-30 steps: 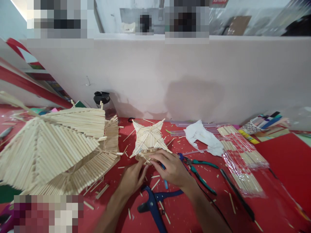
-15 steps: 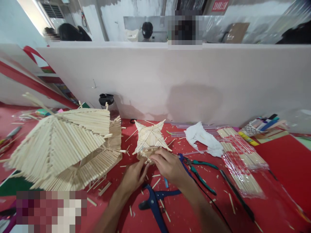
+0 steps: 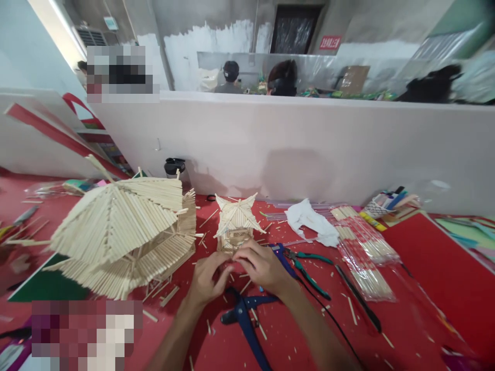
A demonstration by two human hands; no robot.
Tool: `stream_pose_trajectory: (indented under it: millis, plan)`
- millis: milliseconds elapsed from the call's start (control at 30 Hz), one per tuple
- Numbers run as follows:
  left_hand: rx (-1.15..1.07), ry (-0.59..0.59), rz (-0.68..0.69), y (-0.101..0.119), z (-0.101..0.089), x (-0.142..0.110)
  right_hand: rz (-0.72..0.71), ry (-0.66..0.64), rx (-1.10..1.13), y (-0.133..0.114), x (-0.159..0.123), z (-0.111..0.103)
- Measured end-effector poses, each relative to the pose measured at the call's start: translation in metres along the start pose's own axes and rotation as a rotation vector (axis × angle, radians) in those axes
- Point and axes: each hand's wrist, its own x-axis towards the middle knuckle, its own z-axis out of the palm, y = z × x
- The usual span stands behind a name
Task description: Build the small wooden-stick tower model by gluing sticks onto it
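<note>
A small stick-built pavilion model with a pointed-corner roof stands on the red table. Just in front of it, my left hand and my right hand come together, fingertips nearly touching. Both are closed in a pinch. Whatever they pinch is hidden or too small to name. Between my forearms lies a dark blue cutter tool. Beyond my right wrist are a blue glue gun and teal-handled pliers.
A larger stick pavilion takes up the left side. Wrapped stick bundles, white tissue, a black rod-like tool and a red board lie to the right. A white partition closes off the back. Stick scraps litter the table.
Both hands have drawn back from the small pavilion's front, baring more of its lower part. The camera view has tilted up and shifted.
</note>
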Motion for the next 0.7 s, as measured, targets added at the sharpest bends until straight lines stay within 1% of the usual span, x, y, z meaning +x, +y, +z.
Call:
stream_pose_trajectory:
  millis: [67,133,267,333,433,533,600,633,700]
  plan:
    - [-0.044,0.048,0.010,0.003,0.001,0.001,0.030,0.017,-0.005,-0.007,-0.002,0.005]
    - [-0.087,0.083,-0.014,0.004,0.003,0.002,0.087,0.050,-0.003,-0.012,-0.005,0.009]
    - [-0.182,0.103,-0.066,0.004,0.005,0.005,0.160,0.123,-0.019,-0.016,-0.012,0.013]
    - [-0.219,0.076,-0.115,0.005,0.005,0.007,0.170,0.141,-0.037,-0.018,-0.015,0.013]
    - [-0.242,-0.003,-0.184,0.007,0.006,0.008,0.182,0.138,-0.048,-0.023,-0.018,0.010]
    - [-0.243,-0.034,-0.198,0.009,0.008,0.008,0.224,0.148,-0.054,-0.023,-0.024,0.004]
    - [-0.241,-0.021,-0.201,0.009,0.008,0.008,0.323,0.161,-0.108,-0.019,-0.031,-0.004]
    - [-0.240,-0.010,-0.209,0.008,0.008,0.008,0.402,0.159,-0.165,-0.015,-0.035,-0.009]
    - [-0.233,0.007,-0.225,0.005,0.008,0.009,0.589,0.084,-0.340,-0.006,-0.045,-0.019]
